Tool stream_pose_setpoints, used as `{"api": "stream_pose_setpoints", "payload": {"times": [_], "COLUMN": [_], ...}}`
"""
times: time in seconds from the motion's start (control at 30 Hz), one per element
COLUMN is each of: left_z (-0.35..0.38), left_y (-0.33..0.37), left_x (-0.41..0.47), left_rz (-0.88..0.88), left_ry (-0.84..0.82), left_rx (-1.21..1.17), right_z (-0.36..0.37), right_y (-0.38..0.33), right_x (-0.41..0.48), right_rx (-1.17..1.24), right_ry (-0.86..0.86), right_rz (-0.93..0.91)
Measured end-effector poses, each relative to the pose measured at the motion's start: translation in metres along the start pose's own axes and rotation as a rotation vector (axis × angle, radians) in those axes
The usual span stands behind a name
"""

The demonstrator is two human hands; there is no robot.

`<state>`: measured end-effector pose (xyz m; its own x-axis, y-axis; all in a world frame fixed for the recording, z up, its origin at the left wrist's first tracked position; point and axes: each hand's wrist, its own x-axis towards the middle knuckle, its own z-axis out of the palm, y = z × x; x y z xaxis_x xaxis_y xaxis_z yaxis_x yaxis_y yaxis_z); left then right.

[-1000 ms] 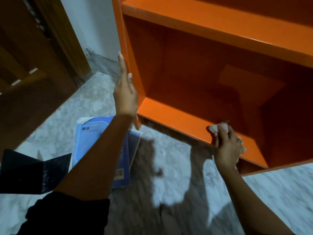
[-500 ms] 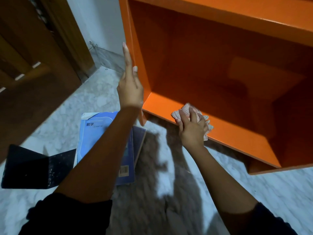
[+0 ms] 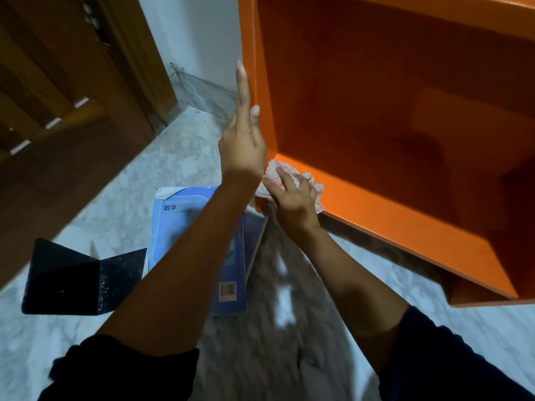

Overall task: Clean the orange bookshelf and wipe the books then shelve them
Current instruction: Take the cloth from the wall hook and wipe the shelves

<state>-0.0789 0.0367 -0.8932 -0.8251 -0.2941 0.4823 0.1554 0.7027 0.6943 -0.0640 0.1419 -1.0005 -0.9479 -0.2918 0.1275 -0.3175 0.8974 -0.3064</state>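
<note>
Left hand [image 3: 243, 149]: flat, fingers straight, holding nothing; braces the side panel of the glossy orange bookshelf [image 3: 390, 221], likely to steady it.
Right hand [image 3: 292, 198]: fingers spread, pressing the crumpled white patterned cloth [image 3: 273, 172] onto the bottom board's front corner, just beside the left wrist.
Books: blue paperback textbook [image 3: 179, 227] beneath the left forearm; dark open book [image 3: 72, 279] farther left; both unshelved.
</note>
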Motion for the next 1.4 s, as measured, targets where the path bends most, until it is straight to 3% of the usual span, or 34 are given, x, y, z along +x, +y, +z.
{"api": "stream_pose_setpoints", "payload": {"times": [0.13, 0.2, 0.33, 0.4, 0.5, 0.73, 0.87, 1.03, 1.4], "left_z": [-0.001, -0.002, -0.001, -0.001, 0.001, 0.007, 0.012, 0.018, 0.024], "left_y": [0.0, 0.0, -0.001, -0.001, 0.0, -0.002, -0.003, -0.009, -0.012], "left_x": [0.0, 0.0, -0.001, -0.001, -0.002, -0.003, -0.003, -0.004, 0.0], "left_rz": [0.012, 0.005, -0.009, -0.01, -0.012, -0.004, 0.006, 0.026, 0.047], "left_ry": [-0.012, -0.013, -0.019, -0.007, 0.016, 0.06, 0.079, 0.123, 0.162], "left_rx": [0.006, 0.007, 0.001, 0.004, 0.014, 0.011, 0.002, 0.026, 0.08], "right_z": [-0.008, -0.023, -0.053, -0.065, -0.077, -0.084, -0.077, -0.076, -0.045], "right_y": [-0.001, 0.01, 0.065, 0.104, 0.147, 0.178, 0.203, 0.195, 0.142], "right_x": [-0.014, -0.025, -0.06, -0.085, -0.123, -0.114, -0.082, -0.025, 0.095], "right_rx": [0.043, 0.101, 0.101, 0.011, -0.067, -0.118, -0.147, 0.0, 0.028], "right_ry": [-0.007, 0.067, 0.444, 0.529, 0.458, 0.145, -0.048, 0.051, -0.047], "right_rz": [-0.136, -0.106, 0.249, 0.5, 0.861, 1.06, 1.035, 0.864, 0.349]}}
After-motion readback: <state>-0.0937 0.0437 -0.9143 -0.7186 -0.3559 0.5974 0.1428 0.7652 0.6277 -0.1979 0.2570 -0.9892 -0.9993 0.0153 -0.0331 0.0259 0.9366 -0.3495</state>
